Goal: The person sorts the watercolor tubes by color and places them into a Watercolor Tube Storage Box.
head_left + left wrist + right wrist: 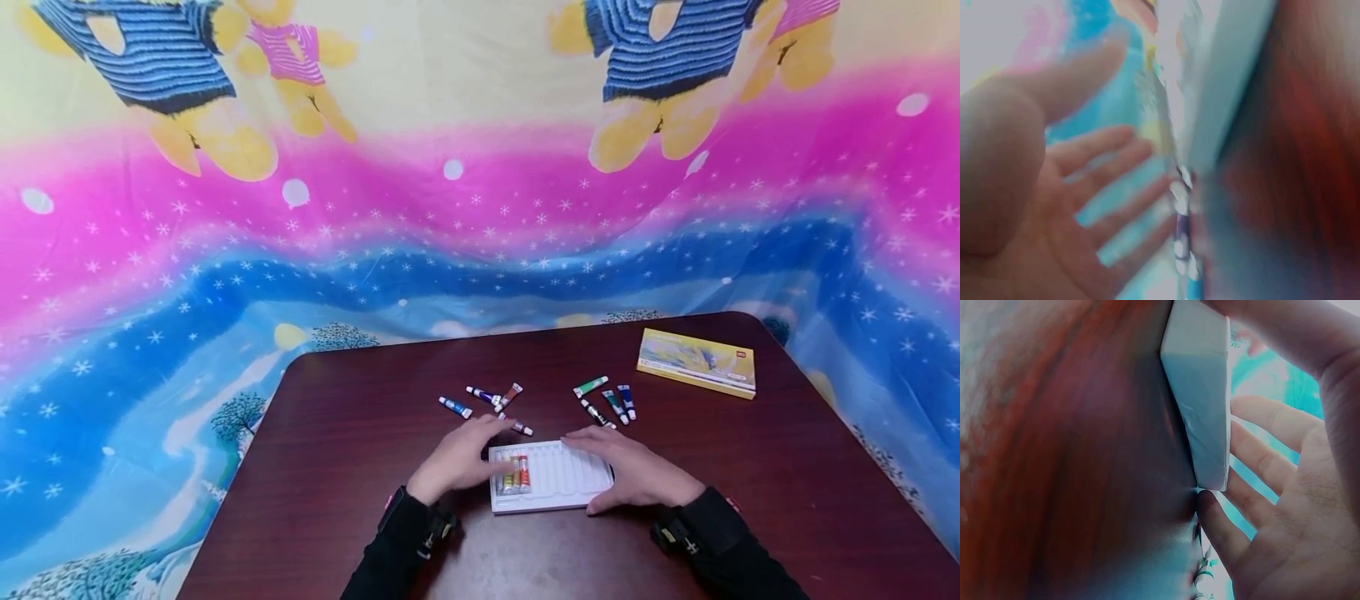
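Observation:
A white plastic tray (562, 477) with ribbed slots lies on the table, a few small paint tubes (523, 475), yellowish to red, in its left end. My left hand (461, 458) is at that end, fingers stretched and spread, the thumb over the tubes; in the blurred left wrist view it holds nothing. Around the tray's right end my right hand (641, 471) holds it, thumb at the near corner and fingers along the far side. The right wrist view shows the tray's white side wall (1200, 419) between thumb and little finger.
Beyond the tray lie loose paint tubes: a blue one (455, 407) and others at left, a green one (590, 387) and several more at right. A yellow box (697, 362) lies at the table's (360, 467) back right. A patterned cloth (465, 217) hangs behind.

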The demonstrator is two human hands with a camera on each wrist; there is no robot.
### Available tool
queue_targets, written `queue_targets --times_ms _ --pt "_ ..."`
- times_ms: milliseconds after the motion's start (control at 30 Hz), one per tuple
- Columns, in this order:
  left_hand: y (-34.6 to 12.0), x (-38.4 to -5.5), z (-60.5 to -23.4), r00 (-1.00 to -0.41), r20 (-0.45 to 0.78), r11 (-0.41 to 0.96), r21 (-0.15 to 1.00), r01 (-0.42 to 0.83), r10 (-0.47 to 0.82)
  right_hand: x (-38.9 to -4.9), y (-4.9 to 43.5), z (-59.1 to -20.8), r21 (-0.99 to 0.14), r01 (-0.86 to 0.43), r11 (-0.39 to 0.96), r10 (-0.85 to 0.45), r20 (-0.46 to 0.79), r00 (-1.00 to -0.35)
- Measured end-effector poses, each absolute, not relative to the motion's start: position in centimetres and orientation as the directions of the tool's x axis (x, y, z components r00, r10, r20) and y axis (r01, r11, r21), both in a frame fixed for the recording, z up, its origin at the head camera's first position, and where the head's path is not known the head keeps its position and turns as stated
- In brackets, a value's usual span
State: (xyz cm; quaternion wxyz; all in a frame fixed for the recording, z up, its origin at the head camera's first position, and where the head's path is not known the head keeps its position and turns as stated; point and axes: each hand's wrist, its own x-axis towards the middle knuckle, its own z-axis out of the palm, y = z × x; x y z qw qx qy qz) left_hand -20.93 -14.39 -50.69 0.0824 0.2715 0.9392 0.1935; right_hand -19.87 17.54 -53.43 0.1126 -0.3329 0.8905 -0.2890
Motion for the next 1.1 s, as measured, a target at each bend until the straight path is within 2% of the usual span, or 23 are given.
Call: queue_targets --times_ms 100,333,467,567,667,767,833,967,1100 --pt "-14.5 -22.5 -51.1 -0.829 0.014 0.766 0.374 0.523 0.559 -19.9 17.3 -53.4 -0.595 -0.522 0.611 -0.658 -0.015 -0.753" --pt "-13.8 -24.2 -51.9 -0.794 0.12 0.783 0.135 0.608 0.596 -19.8 17.4 -53.5 -0.605 -0.523 0.6 -0.669 -0.021 -0.743" --pt "-13.7 -24.4 -52.1 -0.808 0.19 0.81 0.089 0.58 0.557 -19.8 17.5 -53.4 -0.607 -0.519 0.601 -0.664 -0.017 -0.748" --pt "-13.7 -24.4 -52.1 -0.827 0.183 0.825 0.109 0.555 0.532 -19.8 17.6 -53.4 -0.607 -0.516 0.605 -0.66 -0.018 -0.751" --pt "-13.7 -24.2 -52.0 -0.845 0.147 0.823 0.192 0.534 0.514 -19.7 17.6 -53.5 -0.607 -0.513 0.607 -0.66 -0.024 -0.751" --pt "-13.8 -23.9 -51.5 -0.867 0.137 0.796 0.35 0.494 0.479 -19.7 17.6 -53.5 -0.612 -0.509 0.605 -0.66 -0.028 -0.751" --pt "-13.9 -23.7 -51.0 -0.874 0.173 0.753 0.45 0.479 0.453 -19.7 17.6 -53.6 -0.609 -0.516 0.602 -0.663 -0.021 -0.748" --pt "-14.5 -22.5 -50.0 -0.883 0.22 0.607 0.656 0.448 0.414 -19.8 17.5 -53.6 -0.6 -0.529 0.6 -0.668 -0.012 -0.744" --pt "-14.7 -21.4 -49.0 -0.909 0.197 0.408 0.844 0.347 0.368 -19.9 17.6 -53.5 -0.588 -0.539 0.603 -0.665 0.002 -0.747"
